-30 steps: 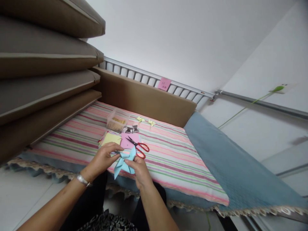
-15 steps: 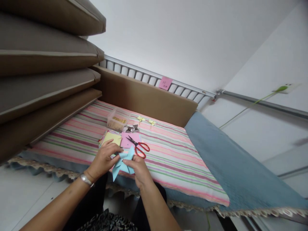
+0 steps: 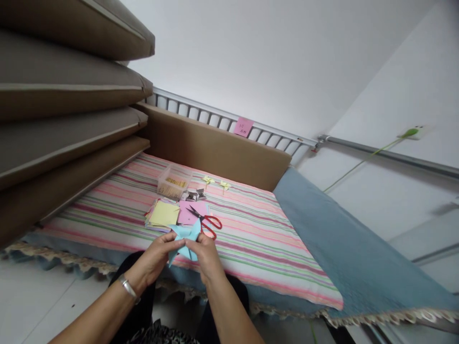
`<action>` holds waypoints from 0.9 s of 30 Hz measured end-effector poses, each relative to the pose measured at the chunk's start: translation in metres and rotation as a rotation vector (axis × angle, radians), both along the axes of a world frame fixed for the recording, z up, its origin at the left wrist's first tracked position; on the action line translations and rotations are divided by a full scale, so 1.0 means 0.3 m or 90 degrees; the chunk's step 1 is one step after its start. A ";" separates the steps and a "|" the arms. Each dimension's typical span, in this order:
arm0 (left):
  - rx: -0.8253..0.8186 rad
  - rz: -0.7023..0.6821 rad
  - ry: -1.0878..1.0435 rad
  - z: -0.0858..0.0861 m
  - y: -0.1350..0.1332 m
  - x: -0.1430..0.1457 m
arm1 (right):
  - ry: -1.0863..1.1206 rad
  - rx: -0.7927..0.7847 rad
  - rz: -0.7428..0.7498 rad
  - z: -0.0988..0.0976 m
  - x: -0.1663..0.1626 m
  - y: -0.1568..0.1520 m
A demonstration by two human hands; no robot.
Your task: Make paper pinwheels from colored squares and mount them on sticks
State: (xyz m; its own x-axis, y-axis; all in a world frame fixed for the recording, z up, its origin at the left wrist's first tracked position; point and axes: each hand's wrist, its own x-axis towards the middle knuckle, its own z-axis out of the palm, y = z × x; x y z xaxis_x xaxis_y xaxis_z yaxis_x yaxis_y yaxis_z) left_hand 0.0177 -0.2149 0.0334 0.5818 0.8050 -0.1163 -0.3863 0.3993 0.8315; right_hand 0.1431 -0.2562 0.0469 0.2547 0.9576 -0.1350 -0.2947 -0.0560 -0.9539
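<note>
Between my two hands is a light blue paper pinwheel, its folded blades sticking out to the sides. My left hand grips its left side, thumb pressed near the centre. From the right, my right hand pinches it, with that thumb also at the middle. Both thumbs cover the centre. Just beyond lie red-handled scissors, blades resting on pink paper squares. To their left is a stack of paper with a yellow square on top.
A clear plastic box holds thin sticks. Beside it sit small silvery boxes. Two yellow pinwheels lie farther back on the striped cloth. Stacked brown cushions rise at left; a brown panel stands behind.
My left hand has come down from above the pinwheel to grip its left side, thumb at the centre. My right hand keeps its pinch. The view has shifted slightly.
</note>
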 end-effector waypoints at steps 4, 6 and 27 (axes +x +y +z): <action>-0.019 -0.010 0.000 -0.010 -0.004 -0.002 | 0.001 -0.018 0.009 -0.005 -0.005 -0.018; -0.023 -0.018 -0.006 -0.018 -0.007 -0.006 | 0.011 -0.024 0.011 -0.013 -0.006 -0.022; -0.038 0.176 -0.063 -0.015 0.401 -0.021 | -0.149 -0.072 -0.041 -0.256 0.220 0.209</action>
State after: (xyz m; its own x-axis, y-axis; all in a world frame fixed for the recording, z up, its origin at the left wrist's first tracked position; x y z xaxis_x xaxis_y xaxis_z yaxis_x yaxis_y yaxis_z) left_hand 0.0113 -0.0947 0.0289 0.3519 0.9280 -0.1222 -0.5652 0.3147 0.7626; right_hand 0.2089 -0.1935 -0.0300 0.3515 0.9206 -0.1704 -0.0727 -0.1546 -0.9853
